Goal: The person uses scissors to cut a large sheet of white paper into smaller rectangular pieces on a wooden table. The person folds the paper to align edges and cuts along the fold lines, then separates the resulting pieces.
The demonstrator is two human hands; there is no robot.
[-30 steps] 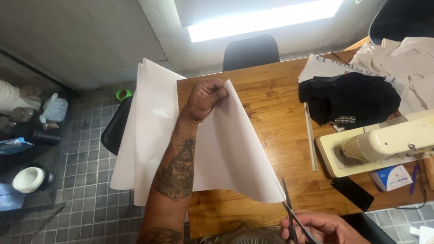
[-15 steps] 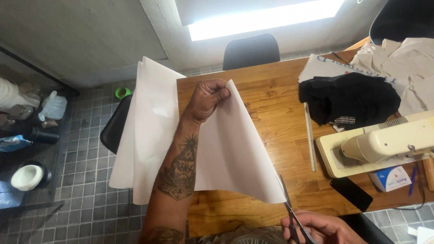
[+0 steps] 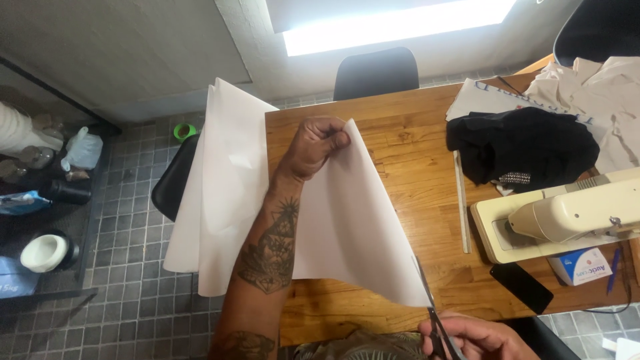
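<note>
Left hand point(image 3: 319, 145): pinches the folded white paper sheet point(image 3: 347, 227) aloft, as before.
Right hand point(image 3: 477, 337): grips scissors point(image 3: 430, 313), blades now slightly deeper into the sheet's lower corner.

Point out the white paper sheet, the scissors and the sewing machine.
white paper sheet point(image 3: 347, 227), head view, on its right flap.
scissors point(image 3: 437, 327), head view, on the blades near the pivot.
sewing machine point(image 3: 573, 213), head view, on its cream upper arm.

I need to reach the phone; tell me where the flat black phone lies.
The flat black phone lies on the wooden table at lower right, just below the cream sewing machine and left of the small blue-and-white box.
</note>
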